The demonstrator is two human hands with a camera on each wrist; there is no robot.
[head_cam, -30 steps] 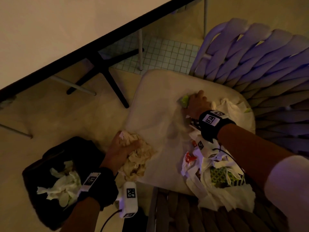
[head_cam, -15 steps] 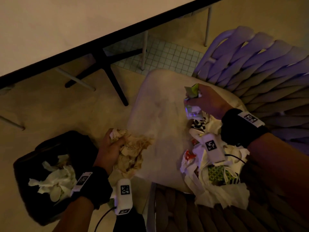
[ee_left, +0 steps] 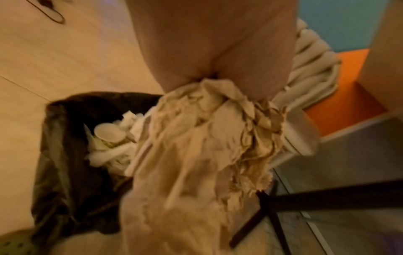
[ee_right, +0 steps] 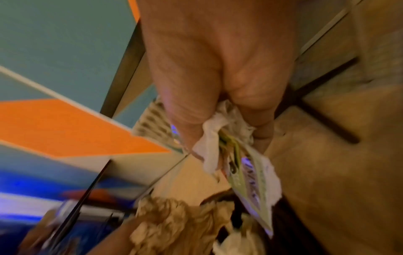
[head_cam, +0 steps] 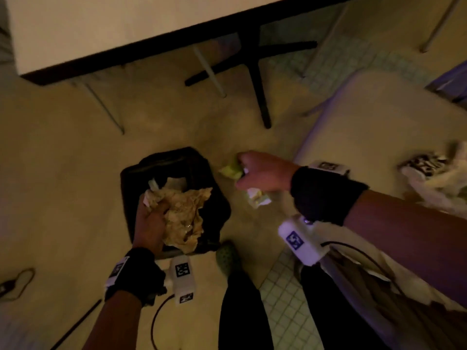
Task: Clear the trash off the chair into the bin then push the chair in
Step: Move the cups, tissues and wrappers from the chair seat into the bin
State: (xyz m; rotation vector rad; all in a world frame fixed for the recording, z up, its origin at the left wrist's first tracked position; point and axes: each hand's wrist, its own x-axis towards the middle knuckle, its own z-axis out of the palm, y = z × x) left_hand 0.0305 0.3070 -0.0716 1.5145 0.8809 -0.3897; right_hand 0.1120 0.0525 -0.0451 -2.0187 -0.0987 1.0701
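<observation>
My left hand [head_cam: 151, 218] grips a wad of crumpled brown paper [head_cam: 185, 218] [ee_left: 196, 155] right above the black-lined bin [head_cam: 141, 170] [ee_left: 63, 155], which holds white cups and tissues [ee_left: 111, 138]. My right hand [head_cam: 260, 173] [ee_right: 218, 86] holds green and white wrappers [head_cam: 231, 170] [ee_right: 246, 176] over the floor, just right of the bin. The chair's pale seat cushion [head_cam: 366, 127] is at the right, with more white trash [head_cam: 434, 178] lying on it.
A white table [head_cam: 101, 26] with black legs [head_cam: 257, 79] stands ahead. Thin metal legs [head_cam: 209, 69] cross the floor near it. My legs and a green shoe [head_cam: 227, 256] are below the bin. A cable [head_cam: 17, 281] lies at the far left.
Both hands swung left from the chair seat toward the bin. The left hand carried the brown paper over the bin's opening; the right lifted the wrappers off the seat and brought them beside the bin.
</observation>
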